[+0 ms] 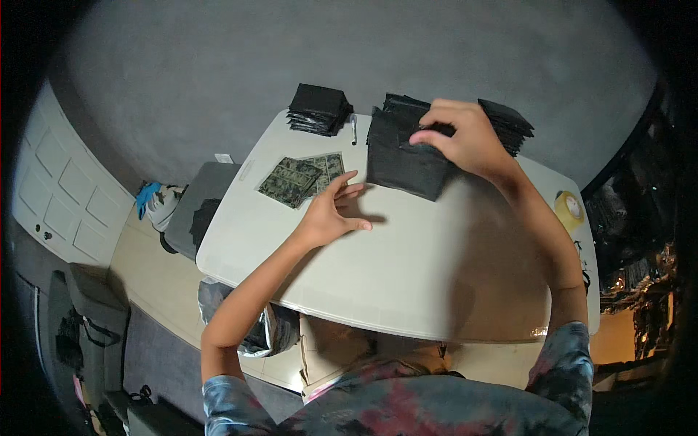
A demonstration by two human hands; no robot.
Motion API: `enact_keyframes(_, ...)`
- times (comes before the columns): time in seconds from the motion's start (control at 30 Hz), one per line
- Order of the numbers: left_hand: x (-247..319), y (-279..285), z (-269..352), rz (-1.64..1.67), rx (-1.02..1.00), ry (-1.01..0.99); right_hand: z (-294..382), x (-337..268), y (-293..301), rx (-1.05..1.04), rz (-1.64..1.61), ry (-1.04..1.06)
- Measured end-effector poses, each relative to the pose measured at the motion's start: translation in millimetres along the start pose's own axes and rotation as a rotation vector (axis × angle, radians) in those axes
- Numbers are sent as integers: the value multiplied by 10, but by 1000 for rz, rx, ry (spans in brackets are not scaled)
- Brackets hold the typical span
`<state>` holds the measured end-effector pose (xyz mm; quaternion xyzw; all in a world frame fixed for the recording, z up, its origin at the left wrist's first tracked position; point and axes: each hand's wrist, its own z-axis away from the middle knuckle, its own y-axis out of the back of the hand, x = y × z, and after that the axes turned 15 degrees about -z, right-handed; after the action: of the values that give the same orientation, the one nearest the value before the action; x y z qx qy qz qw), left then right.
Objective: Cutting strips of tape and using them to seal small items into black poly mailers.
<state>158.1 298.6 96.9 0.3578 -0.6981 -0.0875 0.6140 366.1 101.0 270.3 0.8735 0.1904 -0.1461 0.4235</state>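
Note:
My left hand (330, 215) hovers over the white table with its fingers apart and nothing in them. Just beyond its fingertips lie two flat camouflage-patterned pieces (290, 181), one overlapping the other; the back one seems to be in a clear sleeve. My right hand (458, 133) is over a pile of flat black plastic packets (406, 169), thumb and fingers curled around a small gap. Dark plastic shows behind that gap, so whether the fingers grip a packet is unclear. The hand hides part of the pile.
Neat stacks of black packets stand at the back left (319, 109) and back right (507, 125) of the white table (381, 283). A marker (354, 129) lies beside the left stack. A tape roll (569, 210) sits near the right edge. A grey seat (204, 191) adjoins the left side.

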Motion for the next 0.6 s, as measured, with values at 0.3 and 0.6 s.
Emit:
enact_keyframes(0.3, -128, 12, -153, 201, 14, -15, 97, 114, -235, 41, -293, -90)
enact_keyframes(0.6, 265, -267, -183, -285, 107, -30, 1160, 659, -1059, -146, 193, -283)
